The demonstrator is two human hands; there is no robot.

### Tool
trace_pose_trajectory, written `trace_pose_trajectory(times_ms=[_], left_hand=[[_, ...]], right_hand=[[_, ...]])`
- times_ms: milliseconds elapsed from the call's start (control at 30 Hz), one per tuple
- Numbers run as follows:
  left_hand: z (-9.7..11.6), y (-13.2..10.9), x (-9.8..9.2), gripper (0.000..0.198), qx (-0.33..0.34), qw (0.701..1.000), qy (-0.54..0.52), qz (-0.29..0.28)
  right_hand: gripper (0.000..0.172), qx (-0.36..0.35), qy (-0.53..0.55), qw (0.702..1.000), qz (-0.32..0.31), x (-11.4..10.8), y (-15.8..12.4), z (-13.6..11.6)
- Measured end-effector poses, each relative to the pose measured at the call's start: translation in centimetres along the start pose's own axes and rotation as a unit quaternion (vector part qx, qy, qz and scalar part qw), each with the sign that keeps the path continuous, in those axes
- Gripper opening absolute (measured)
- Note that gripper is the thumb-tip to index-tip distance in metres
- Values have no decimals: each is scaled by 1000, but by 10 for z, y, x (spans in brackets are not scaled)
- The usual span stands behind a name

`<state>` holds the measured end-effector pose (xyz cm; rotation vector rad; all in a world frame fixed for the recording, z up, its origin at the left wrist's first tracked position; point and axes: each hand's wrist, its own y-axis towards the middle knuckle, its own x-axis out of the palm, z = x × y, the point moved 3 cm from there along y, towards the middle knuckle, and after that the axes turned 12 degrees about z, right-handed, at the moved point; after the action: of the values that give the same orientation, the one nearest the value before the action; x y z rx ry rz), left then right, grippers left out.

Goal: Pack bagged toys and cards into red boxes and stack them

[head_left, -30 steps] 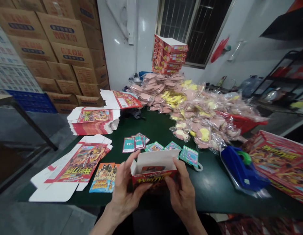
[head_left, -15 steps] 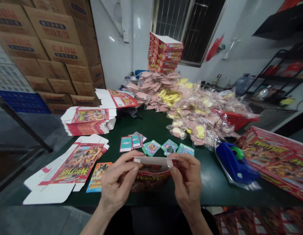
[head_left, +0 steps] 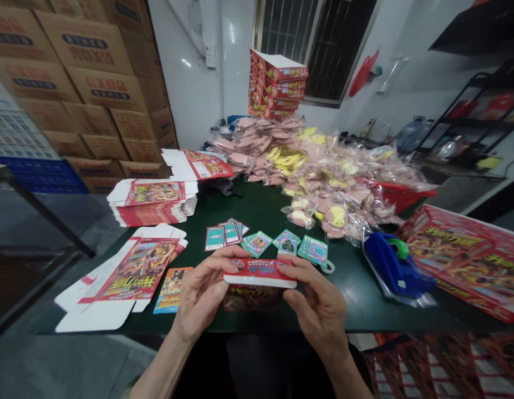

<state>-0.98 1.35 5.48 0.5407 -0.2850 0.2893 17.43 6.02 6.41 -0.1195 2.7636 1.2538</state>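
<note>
Flap now folded shut vs. earlier: your L hand & R hand, both equally close, fingers clamped on red box ends, hold it long-axis left-right above table near edge.

Table, near edge, centre: small box, between left hand and right hand.
Just beyond the box: row of cards on the table.
Left of the box: leaflet; further left, flat carton blank; behind that, stack of flat blanks.
Right of the box: tape dispenser; further right, printed sheets.
Far centre and right: heap of bagged items; behind it, stack of made-up boxes.
Far left, off the table: wall of shipping cartons.
</note>
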Motion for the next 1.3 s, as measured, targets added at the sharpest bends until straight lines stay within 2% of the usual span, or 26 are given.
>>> trace_pose_trajectory(times_ms=[67, 167, 233, 400, 500, 600, 767, 867, 967, 1067, 1133, 1233, 1300], left_hand=[[5, -1, 2, 21, -17, 999, 36, -6], [11, 1, 5, 21, -28, 992, 125, -1], [10, 3, 8, 18, -24, 989, 145, 10], [1, 2, 11, 11, -10, 995, 44, 95], [0, 3, 13, 7, -52, 995, -9, 86], [2, 5, 11, 7, -77, 994, -32, 65], [-5, 4, 5, 7, -9, 998, -31, 55], [-9, 1, 2, 7, 34, 998, -23, 44], [-7, -1, 2, 9, 59, 998, 6, 16], [-2, 5, 3, 36, 96, 992, 83, 1], [-1, 12, 4, 45, 121, 978, 168, -21], [-2, 21, 5, 32, 137, 957, 252, -38], [-2, 21, 5, 24, 145, 949, 282, -5]], right_hand=[[17, -2, -26, 999, 21, 1, 2, -2], [14, -14, -58, 998, 17, 3, 6, -6], [15, -18, -80, 997, 16, 3, 9, -8], [17, -17, -98, 995, -12, 6, 14, -21], [17, -9, -101, 994, -28, 7, 13, -30], [22, -48, -118, 992, -14, 7, 8, -31], [33, -147, -111, 983, 12, 13, -11, -17], [38, -171, -99, 979, 49, 24, -22, -6], [40, -174, -80, 976, 101, 34, -29, 2], [40, -170, -67, 976, 118, 39, -29, 9], [39, -162, -67, 977, 117, 40, -24, 10], [34, -134, -52, 983, 111, 38, -15, 6], [34, -110, -34, 989, 94, 33, -11, 3]])
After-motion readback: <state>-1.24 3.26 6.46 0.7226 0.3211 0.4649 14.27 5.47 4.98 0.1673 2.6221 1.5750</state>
